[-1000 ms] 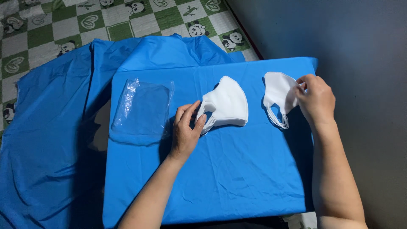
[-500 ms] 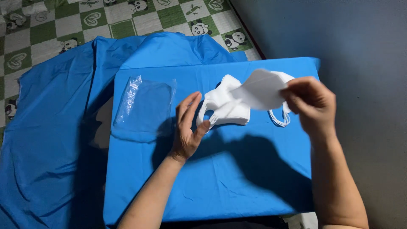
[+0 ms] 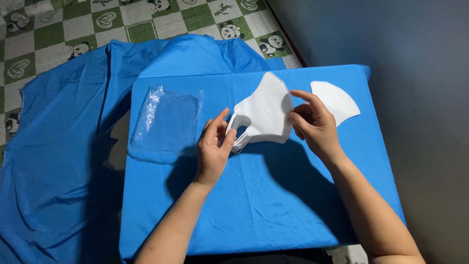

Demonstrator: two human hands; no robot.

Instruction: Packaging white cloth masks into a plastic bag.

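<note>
A small stack of white face masks (image 3: 264, 115) sits at the middle of the blue-covered table (image 3: 273, 205). My left hand (image 3: 214, 149) pinches its left end at the ear loops. My right hand (image 3: 315, 124) grips the stack's right edge with the fingertips. The stack looks slightly raised off the cloth. One more white mask (image 3: 337, 101) lies flat to the right, just beyond my right hand. A clear plastic bag (image 3: 168, 121) lies flat to the left of my left hand.
Loose blue cloth (image 3: 58, 161) spreads over the floor left of and behind the table. A green and white checked mat with panda pictures (image 3: 146, 19) lies at the top. A dark grey wall (image 3: 420, 98) runs along the right.
My right hand lifted a white mask from the right and carried it left onto the stack. Now both hands hold the stack, and my left hand has shifted to its loop end.
</note>
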